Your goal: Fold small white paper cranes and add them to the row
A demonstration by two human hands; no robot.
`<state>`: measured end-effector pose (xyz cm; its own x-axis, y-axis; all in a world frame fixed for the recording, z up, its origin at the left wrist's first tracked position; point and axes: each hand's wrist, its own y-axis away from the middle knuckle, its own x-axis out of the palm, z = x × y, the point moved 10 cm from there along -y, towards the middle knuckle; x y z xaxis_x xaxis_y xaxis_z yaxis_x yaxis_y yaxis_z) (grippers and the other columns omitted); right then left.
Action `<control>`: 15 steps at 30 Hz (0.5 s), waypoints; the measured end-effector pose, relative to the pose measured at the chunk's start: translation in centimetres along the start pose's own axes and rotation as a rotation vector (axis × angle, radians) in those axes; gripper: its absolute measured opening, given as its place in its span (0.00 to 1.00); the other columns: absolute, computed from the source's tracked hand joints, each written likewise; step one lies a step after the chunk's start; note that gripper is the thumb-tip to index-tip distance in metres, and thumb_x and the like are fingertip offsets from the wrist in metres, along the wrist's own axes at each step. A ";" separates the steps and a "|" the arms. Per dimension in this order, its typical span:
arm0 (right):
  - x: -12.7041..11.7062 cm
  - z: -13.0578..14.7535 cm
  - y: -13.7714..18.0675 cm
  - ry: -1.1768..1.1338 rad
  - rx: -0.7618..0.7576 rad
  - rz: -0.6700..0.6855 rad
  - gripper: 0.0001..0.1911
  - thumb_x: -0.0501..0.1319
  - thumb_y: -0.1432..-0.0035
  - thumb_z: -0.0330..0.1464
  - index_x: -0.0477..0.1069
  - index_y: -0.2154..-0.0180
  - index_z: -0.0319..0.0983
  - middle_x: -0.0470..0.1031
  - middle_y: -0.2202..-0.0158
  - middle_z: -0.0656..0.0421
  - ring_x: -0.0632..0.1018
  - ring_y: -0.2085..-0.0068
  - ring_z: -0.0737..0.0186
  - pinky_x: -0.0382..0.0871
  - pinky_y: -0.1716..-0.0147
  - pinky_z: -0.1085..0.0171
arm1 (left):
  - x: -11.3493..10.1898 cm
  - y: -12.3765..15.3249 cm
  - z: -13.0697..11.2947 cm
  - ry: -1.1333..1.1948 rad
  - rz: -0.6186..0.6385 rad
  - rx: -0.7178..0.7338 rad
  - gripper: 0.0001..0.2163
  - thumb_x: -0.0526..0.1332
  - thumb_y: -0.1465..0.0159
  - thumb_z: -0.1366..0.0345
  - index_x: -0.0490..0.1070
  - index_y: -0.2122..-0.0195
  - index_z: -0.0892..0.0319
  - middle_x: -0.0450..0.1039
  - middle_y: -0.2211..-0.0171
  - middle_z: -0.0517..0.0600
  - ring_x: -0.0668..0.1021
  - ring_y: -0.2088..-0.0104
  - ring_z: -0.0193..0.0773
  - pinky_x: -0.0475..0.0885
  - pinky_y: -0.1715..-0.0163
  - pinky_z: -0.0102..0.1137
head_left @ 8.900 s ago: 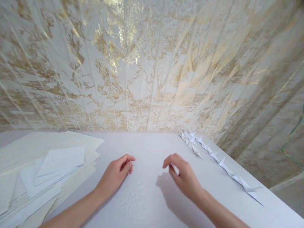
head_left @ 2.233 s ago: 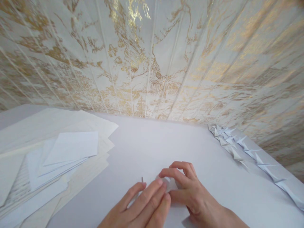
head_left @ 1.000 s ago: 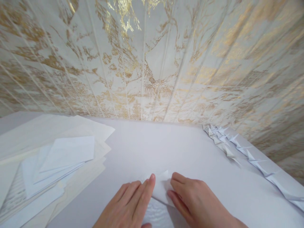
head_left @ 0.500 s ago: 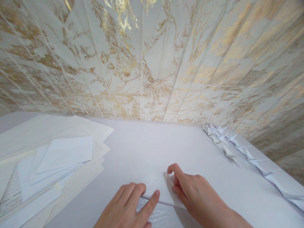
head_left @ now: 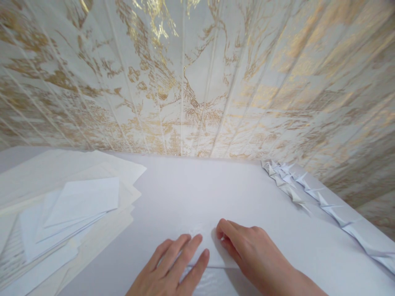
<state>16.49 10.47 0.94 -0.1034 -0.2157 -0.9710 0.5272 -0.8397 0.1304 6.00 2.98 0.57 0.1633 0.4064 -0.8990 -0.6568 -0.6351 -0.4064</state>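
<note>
A folded sheet of white paper (head_left: 212, 260) lies on the white table at the bottom middle, its straight folded edge running sideways between my hands. My left hand (head_left: 175, 265) rests on it, palm down with fingers spread. At the sheet's right side, my right hand (head_left: 247, 246) has its fingers curled and thumb and index finger pressed together on the paper's edge. The fingertips partly hide that edge.
To the left, several white paper pieces (head_left: 84, 201) lie on larger cream sheets (head_left: 123, 162). Rows of folded white paper shapes with pointed tips (head_left: 333, 211) line the table's (head_left: 185, 189) right edge. A gold-patterned wall (head_left: 197, 82) rises behind.
My left hand has shifted slightly right, its fingers spreading further over the sheet. The index finger of my right hand has curled down towards the thumb.
</note>
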 end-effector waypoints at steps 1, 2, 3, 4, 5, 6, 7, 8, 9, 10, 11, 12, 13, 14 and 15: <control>0.1 -0.1 0.0 -0.003 0.004 0.004 0.12 0.55 0.40 0.18 0.67 0.64 0.41 0.80 0.66 0.62 0.81 0.71 0.60 0.55 0.76 0.66 | 0.2 0.1 -0.7 -0.033 -0.036 0.053 0.16 0.48 0.27 0.66 0.65 0.41 0.50 0.66 0.38 0.46 0.64 0.40 0.45 0.63 0.47 0.37; 0.1 -0.2 0.0 -0.009 0.009 0.010 0.11 0.56 0.40 0.18 0.67 0.64 0.41 0.80 0.66 0.62 0.81 0.71 0.60 0.55 0.76 0.66 | 0.5 0.3 -1.4 -0.048 -0.068 0.114 0.18 0.45 0.27 0.70 0.66 0.41 0.52 0.64 0.37 0.45 0.62 0.38 0.44 0.62 0.46 0.36; 0.2 -0.3 0.0 -0.013 0.013 0.013 0.11 0.56 0.40 0.19 0.67 0.64 0.41 0.80 0.66 0.62 0.81 0.71 0.60 0.55 0.76 0.66 | 0.7 0.5 -1.9 -0.065 -0.104 0.164 0.20 0.42 0.27 0.73 0.65 0.41 0.53 0.63 0.36 0.45 0.61 0.37 0.43 0.62 0.45 0.36; 0.2 -0.3 -0.1 -0.017 0.012 0.012 0.11 0.56 0.40 0.19 0.67 0.64 0.41 0.80 0.66 0.62 0.81 0.71 0.61 0.55 0.76 0.67 | 1.0 0.6 -2.2 -0.072 -0.109 0.195 0.22 0.41 0.28 0.75 0.65 0.40 0.54 0.63 0.36 0.46 0.61 0.36 0.43 0.62 0.45 0.37; 0.2 -0.3 -0.1 -0.018 0.010 0.011 0.11 0.56 0.40 0.19 0.67 0.64 0.41 0.80 0.66 0.62 0.81 0.71 0.61 0.54 0.76 0.67 | 1.4 0.7 -2.4 -0.077 -0.098 0.214 0.22 0.41 0.29 0.76 0.63 0.39 0.55 0.62 0.35 0.47 0.61 0.36 0.43 0.62 0.44 0.37; 0.2 -0.3 -0.1 -0.016 0.008 0.009 0.10 0.56 0.40 0.19 0.67 0.64 0.41 0.80 0.67 0.62 0.80 0.71 0.61 0.54 0.76 0.67 | 1.7 0.8 -2.4 -0.079 -0.090 0.230 0.22 0.41 0.29 0.75 0.62 0.38 0.56 0.62 0.35 0.47 0.61 0.36 0.43 0.62 0.44 0.37; 0.2 -0.3 -0.1 -0.010 0.006 0.009 0.10 0.56 0.39 0.19 0.67 0.64 0.41 0.80 0.67 0.61 0.80 0.72 0.61 0.54 0.77 0.67 | 1.9 0.9 -2.4 -0.079 -0.073 0.242 0.22 0.43 0.29 0.74 0.62 0.37 0.57 0.62 0.35 0.48 0.62 0.36 0.43 0.62 0.43 0.38; 0.2 -0.4 -0.1 -0.002 0.007 0.012 0.10 0.56 0.39 0.19 0.67 0.64 0.40 0.80 0.67 0.61 0.80 0.72 0.61 0.53 0.77 0.66 | 2.1 0.9 -2.5 -0.079 -0.062 0.254 0.21 0.44 0.29 0.73 0.61 0.37 0.57 0.62 0.35 0.48 0.62 0.36 0.43 0.62 0.43 0.38; 0.2 -0.4 -0.1 0.006 0.012 0.021 0.10 0.55 0.39 0.20 0.67 0.64 0.40 0.79 0.67 0.61 0.80 0.72 0.60 0.53 0.77 0.66 | 2.1 0.9 -2.5 -0.075 -0.058 0.263 0.20 0.45 0.28 0.72 0.62 0.38 0.57 0.63 0.35 0.48 0.63 0.36 0.42 0.61 0.42 0.38; 0.3 -0.4 -0.1 0.011 0.021 0.034 0.10 0.55 0.38 0.20 0.67 0.64 0.40 0.79 0.67 0.60 0.80 0.72 0.60 0.53 0.77 0.66 | 2.1 0.9 -2.5 -0.068 -0.061 0.264 0.19 0.46 0.28 0.71 0.63 0.38 0.57 0.63 0.35 0.48 0.63 0.36 0.42 0.59 0.40 0.38; 0.3 -0.5 -0.1 0.012 0.030 0.049 0.10 0.55 0.38 0.20 0.67 0.64 0.40 0.79 0.67 0.60 0.80 0.71 0.59 0.53 0.76 0.66 | 2.0 0.8 -2.5 -0.060 -0.069 0.255 0.18 0.47 0.28 0.69 0.64 0.39 0.57 0.64 0.36 0.48 0.64 0.37 0.41 0.57 0.39 0.38; 0.3 -0.5 -0.1 0.009 0.038 0.063 0.10 0.54 0.38 0.21 0.68 0.64 0.40 0.79 0.67 0.60 0.80 0.71 0.59 0.54 0.76 0.65 | 1.9 0.8 -2.4 -0.049 -0.084 0.239 0.17 0.47 0.27 0.67 0.65 0.40 0.56 0.64 0.36 0.48 0.64 0.37 0.41 0.55 0.38 0.38; 0.4 -0.4 0.0 0.000 0.047 0.074 0.10 0.53 0.37 0.21 0.68 0.64 0.40 0.79 0.66 0.59 0.80 0.70 0.59 0.55 0.76 0.65 | 1.6 0.6 -2.3 -0.039 -0.102 0.223 0.17 0.48 0.27 0.66 0.66 0.41 0.56 0.66 0.37 0.47 0.65 0.37 0.40 0.53 0.37 0.39; 0.3 -0.4 0.0 -0.017 0.051 0.080 0.10 0.53 0.37 0.21 0.68 0.64 0.40 0.79 0.65 0.59 0.80 0.70 0.59 0.57 0.75 0.65 | 1.2 0.5 -2.2 -0.031 -0.122 0.207 0.16 0.48 0.27 0.65 0.67 0.42 0.55 0.67 0.38 0.47 0.66 0.38 0.40 0.52 0.36 0.39; 0.3 -0.2 0.1 -0.043 0.049 0.082 0.09 0.53 0.38 0.22 0.68 0.64 0.40 0.79 0.64 0.58 0.79 0.69 0.58 0.58 0.73 0.65 | 0.8 0.3 -2.2 -0.027 -0.135 0.199 0.16 0.47 0.26 0.64 0.68 0.43 0.55 0.69 0.39 0.47 0.67 0.39 0.40 0.52 0.37 0.39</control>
<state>16.67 10.43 0.60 -0.0985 -0.3050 -0.9472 0.4938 -0.8414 0.2196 7.52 1.70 -0.61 0.2412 0.4980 -0.8330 -0.7629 -0.4332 -0.4799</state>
